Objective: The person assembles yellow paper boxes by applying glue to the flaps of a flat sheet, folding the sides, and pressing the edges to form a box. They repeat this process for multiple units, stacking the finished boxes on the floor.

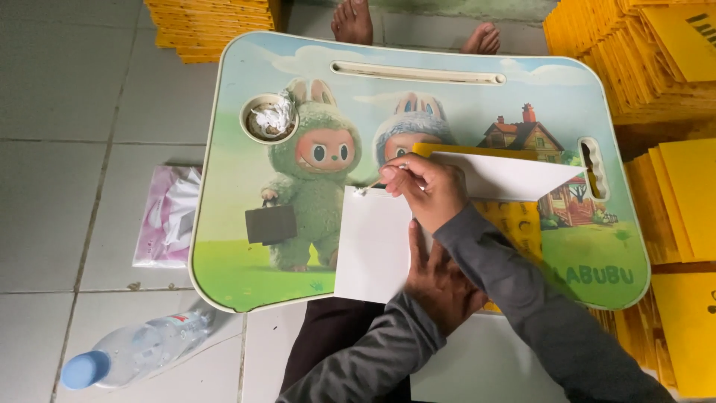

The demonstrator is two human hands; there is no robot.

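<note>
We see the right hand (424, 190) crossing over the left, its fingers pinched together on a thin stick (371, 184) whose tip meets the upper edge of a white sheet (373, 246). The sheet lies on the bench (231, 186), a small lap-style top printed with cartoon figures, and its lower edge hangs just past the near rim. The left hand (440, 280) lies flat on the sheet's right part, fingers spread and pressing down; the right forearm hides its thumb side, so we cannot tell how much of the palm touches.

Beneath the hands a folded piece, white inside and yellow outside (514, 175), runs to a point at the right; the arms cover its lower half and we cannot make out its full shape. A round cup hollow (269, 118) in the bench holds crumpled whitish matter, too small to identify.

Yellow stacks (671, 209) stand to the right and at the top, both cut off by the frame. On the floor lie a clear bottle with a blue cap (138, 349) and a pinkish plastic bag (170, 216). Two bare feet (353, 21) show beyond the bench, their owner out of view.
</note>
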